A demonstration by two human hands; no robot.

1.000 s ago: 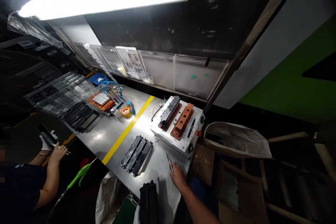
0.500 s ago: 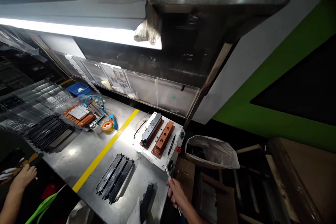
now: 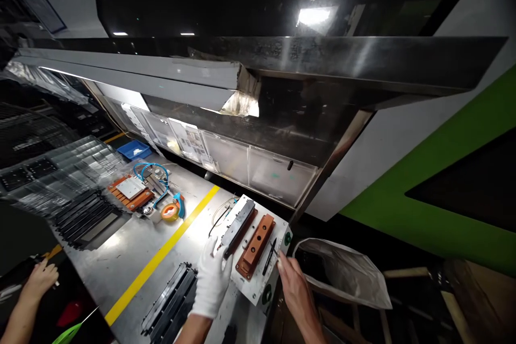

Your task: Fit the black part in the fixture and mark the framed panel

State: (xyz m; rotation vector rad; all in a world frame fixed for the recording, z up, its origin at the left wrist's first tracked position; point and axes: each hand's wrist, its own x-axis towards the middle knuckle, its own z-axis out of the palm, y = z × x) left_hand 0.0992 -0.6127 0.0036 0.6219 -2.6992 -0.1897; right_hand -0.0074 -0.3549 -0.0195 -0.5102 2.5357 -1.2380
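Now the left hand [image 3: 213, 277], fingers spread, reaches the black bar's [image 3: 239, 223] seven o'clock end, joining the right hand [image 3: 296, 287], pinching a thin stick [image 3: 276, 251], by the white box [image 3: 281, 228].

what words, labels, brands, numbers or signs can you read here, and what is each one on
None can be read for certain.
White printed sheet on the upright backing behind the bench: print too small and blurred to read.
Faint green marks on the translucent plastic panel: too blurred to tell whether they are writing.
White box-shaped fixture: any fine marking is too small to make out.
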